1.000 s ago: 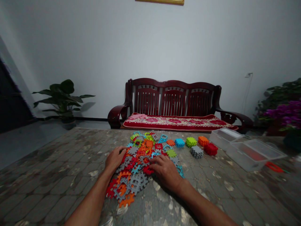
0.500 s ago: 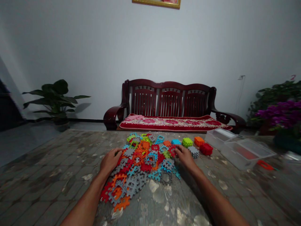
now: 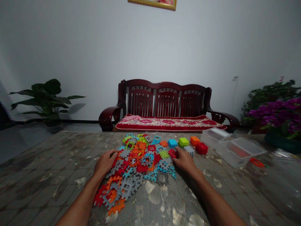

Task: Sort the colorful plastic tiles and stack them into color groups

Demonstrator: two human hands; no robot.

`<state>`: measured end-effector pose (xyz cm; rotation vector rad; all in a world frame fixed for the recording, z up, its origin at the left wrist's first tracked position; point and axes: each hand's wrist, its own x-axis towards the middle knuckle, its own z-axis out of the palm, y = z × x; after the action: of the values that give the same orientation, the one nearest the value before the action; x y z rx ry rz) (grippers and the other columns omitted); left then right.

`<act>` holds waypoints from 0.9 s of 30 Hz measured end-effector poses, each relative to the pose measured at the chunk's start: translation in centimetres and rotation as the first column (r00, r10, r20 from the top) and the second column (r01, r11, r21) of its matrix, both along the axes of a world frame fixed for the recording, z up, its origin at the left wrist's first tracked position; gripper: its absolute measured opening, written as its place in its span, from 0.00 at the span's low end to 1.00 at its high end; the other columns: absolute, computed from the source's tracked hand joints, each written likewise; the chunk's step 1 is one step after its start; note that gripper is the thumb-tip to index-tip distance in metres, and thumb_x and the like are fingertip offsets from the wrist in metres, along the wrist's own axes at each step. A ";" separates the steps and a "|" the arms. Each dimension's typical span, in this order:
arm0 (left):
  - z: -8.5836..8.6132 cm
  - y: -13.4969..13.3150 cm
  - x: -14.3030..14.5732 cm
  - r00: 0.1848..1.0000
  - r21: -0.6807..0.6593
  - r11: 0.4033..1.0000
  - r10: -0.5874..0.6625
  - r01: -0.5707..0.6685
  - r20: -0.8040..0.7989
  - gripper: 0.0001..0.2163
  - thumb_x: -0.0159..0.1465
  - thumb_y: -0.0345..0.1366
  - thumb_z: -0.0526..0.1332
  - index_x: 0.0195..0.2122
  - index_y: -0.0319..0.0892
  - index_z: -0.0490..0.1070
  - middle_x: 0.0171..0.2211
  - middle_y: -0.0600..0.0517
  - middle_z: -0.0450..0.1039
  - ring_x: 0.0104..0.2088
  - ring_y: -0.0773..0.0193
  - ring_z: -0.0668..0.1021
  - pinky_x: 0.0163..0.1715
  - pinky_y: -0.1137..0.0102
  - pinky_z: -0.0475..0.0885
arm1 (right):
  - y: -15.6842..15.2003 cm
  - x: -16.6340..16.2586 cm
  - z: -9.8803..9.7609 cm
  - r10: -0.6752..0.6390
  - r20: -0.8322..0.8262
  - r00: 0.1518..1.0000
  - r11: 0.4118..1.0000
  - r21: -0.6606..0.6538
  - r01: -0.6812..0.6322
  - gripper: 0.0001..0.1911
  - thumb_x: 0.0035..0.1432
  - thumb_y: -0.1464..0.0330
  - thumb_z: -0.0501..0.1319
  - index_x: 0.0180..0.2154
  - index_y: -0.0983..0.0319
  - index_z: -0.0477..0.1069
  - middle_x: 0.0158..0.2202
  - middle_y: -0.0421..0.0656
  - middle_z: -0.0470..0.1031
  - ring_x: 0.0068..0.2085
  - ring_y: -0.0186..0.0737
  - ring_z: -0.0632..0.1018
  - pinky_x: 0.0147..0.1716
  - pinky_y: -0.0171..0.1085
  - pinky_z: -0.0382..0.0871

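Note:
A heap of interlocking toy tiles (image 3: 125, 185) in red, orange, grey, blue and green covers the middle of the table. At its left edge rests my left hand (image 3: 105, 161), fingers loosely bent and apart, fingertips against the outer pieces with nothing seen in the grasp. My right hand (image 3: 185, 160) pinches a red interlocking tile (image 3: 172, 153) between thumb and fingers at the heap's right side. Beside that hand stand sorted stacks: a blue stack (image 3: 172, 143), a green stack (image 3: 183, 142), an orange stack (image 3: 194, 140), a red stack (image 3: 201, 148) and a grey stack (image 3: 189, 150), partly hidden by my fingers.
Clear plastic boxes (image 3: 231, 158) stand to the right, with an orange item (image 3: 256, 162) beside them. Crinkled clear plastic (image 3: 282, 175) lies at the right edge. Beyond the patterned table (image 3: 70, 169) is a wooden bench (image 3: 164, 100), with plants on both sides.
The red tile and my right hand have come slightly nearer, uncovering a green tile beside them. My left hand stays at the heap's edge. The whole view has shifted a little.

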<state>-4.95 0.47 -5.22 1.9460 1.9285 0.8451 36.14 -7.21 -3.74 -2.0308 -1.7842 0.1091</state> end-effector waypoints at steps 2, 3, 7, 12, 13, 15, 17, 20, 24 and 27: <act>0.1 0.0 0.0 1.000 -0.001 1.000 -0.006 0.006 0.006 0.20 0.66 0.44 0.51 0.46 0.47 0.82 0.50 0.49 0.82 0.51 0.55 0.81 0.51 0.66 0.72 | -0.3 -0.3 0.1 0.015 0.024 1.000 1.000 -0.009 -0.014 0.29 0.59 0.66 0.63 0.62 0.63 0.70 0.55 0.52 0.79 0.55 0.53 0.78 0.54 0.44 0.68; 0.0 0.0 0.0 1.000 -0.003 1.000 -0.009 0.009 0.010 0.20 0.66 0.44 0.51 0.45 0.47 0.82 0.50 0.49 0.83 0.51 0.55 0.81 0.51 0.66 0.72 | -0.4 -0.5 0.0 0.016 0.032 0.999 1.000 -0.008 -0.015 0.30 0.59 0.67 0.63 0.63 0.64 0.69 0.55 0.53 0.79 0.55 0.52 0.78 0.54 0.43 0.68; -0.2 0.4 -0.2 1.000 -0.001 1.000 -0.001 0.001 0.018 0.19 0.65 0.45 0.52 0.44 0.48 0.82 0.50 0.49 0.83 0.50 0.55 0.81 0.49 0.67 0.73 | -0.4 -0.9 0.1 -0.005 0.037 0.999 0.997 0.077 0.002 0.30 0.58 0.67 0.64 0.62 0.62 0.70 0.55 0.52 0.79 0.55 0.51 0.77 0.55 0.42 0.68; -0.6 1.0 -0.6 1.000 0.008 1.000 0.008 -0.008 0.024 0.19 0.64 0.46 0.53 0.43 0.47 0.83 0.48 0.48 0.84 0.48 0.52 0.82 0.47 0.65 0.75 | 0.5 1.8 2.3 -0.046 -0.022 0.999 0.963 0.266 0.051 0.24 0.59 0.63 0.64 0.57 0.58 0.75 0.52 0.48 0.81 0.54 0.49 0.79 0.55 0.42 0.69; -0.7 1.0 -0.7 1.000 0.007 1.000 0.002 -0.002 0.023 0.20 0.64 0.47 0.53 0.44 0.47 0.83 0.48 0.48 0.84 0.48 0.52 0.82 0.46 0.65 0.75 | 0.6 2.9 2.9 -0.077 -0.039 0.996 0.957 0.279 0.085 0.24 0.59 0.63 0.63 0.56 0.59 0.76 0.52 0.49 0.81 0.53 0.49 0.79 0.54 0.42 0.69; -0.8 1.1 -0.9 1.000 0.003 1.000 -0.005 0.005 0.020 0.20 0.64 0.48 0.53 0.44 0.48 0.83 0.49 0.48 0.83 0.49 0.52 0.82 0.47 0.65 0.75 | 0.7 5.5 3.6 -0.181 -0.062 0.981 0.940 0.283 0.192 0.24 0.60 0.61 0.61 0.56 0.60 0.77 0.51 0.50 0.81 0.52 0.49 0.80 0.52 0.41 0.70; -1.0 1.2 -1.0 1.000 0.002 1.000 -0.002 0.002 0.016 0.21 0.64 0.48 0.53 0.44 0.48 0.83 0.50 0.48 0.83 0.50 0.51 0.82 0.48 0.64 0.75 | 0.5 8.2 3.8 -0.301 -0.053 0.952 0.913 0.273 0.304 0.25 0.60 0.61 0.60 0.56 0.62 0.77 0.50 0.52 0.82 0.50 0.51 0.81 0.49 0.41 0.71; -1.2 1.3 -1.1 1.000 0.008 1.000 0.005 -0.005 0.027 0.20 0.63 0.48 0.53 0.44 0.49 0.83 0.50 0.48 0.83 0.49 0.52 0.82 0.49 0.64 0.75 | -0.2 11.5 3.3 -0.374 0.006 0.927 0.893 0.271 0.359 0.25 0.61 0.61 0.59 0.56 0.63 0.78 0.48 0.53 0.83 0.49 0.52 0.81 0.48 0.41 0.71; -1.2 1.4 -1.1 0.999 0.013 1.000 -0.006 0.006 0.048 0.19 0.63 0.48 0.54 0.42 0.49 0.83 0.49 0.48 0.84 0.49 0.52 0.82 0.49 0.65 0.75 | -1.0 13.7 2.7 -0.426 0.048 0.903 0.884 0.236 0.404 0.26 0.62 0.59 0.57 0.56 0.62 0.79 0.47 0.53 0.83 0.47 0.53 0.81 0.45 0.41 0.71; -1.0 1.3 -1.1 0.999 0.002 1.000 0.009 -0.009 0.046 0.19 0.63 0.48 0.54 0.41 0.49 0.83 0.49 0.48 0.83 0.50 0.51 0.82 0.49 0.63 0.75 | -1.1 14.1 2.9 -0.454 0.079 0.887 0.881 0.191 0.434 0.27 0.62 0.58 0.56 0.57 0.62 0.78 0.48 0.54 0.83 0.48 0.54 0.80 0.46 0.42 0.70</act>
<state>-6.02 1.77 -6.25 1.9040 1.9124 0.8873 50.23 -8.34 -0.82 -2.3004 -1.2897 -0.3022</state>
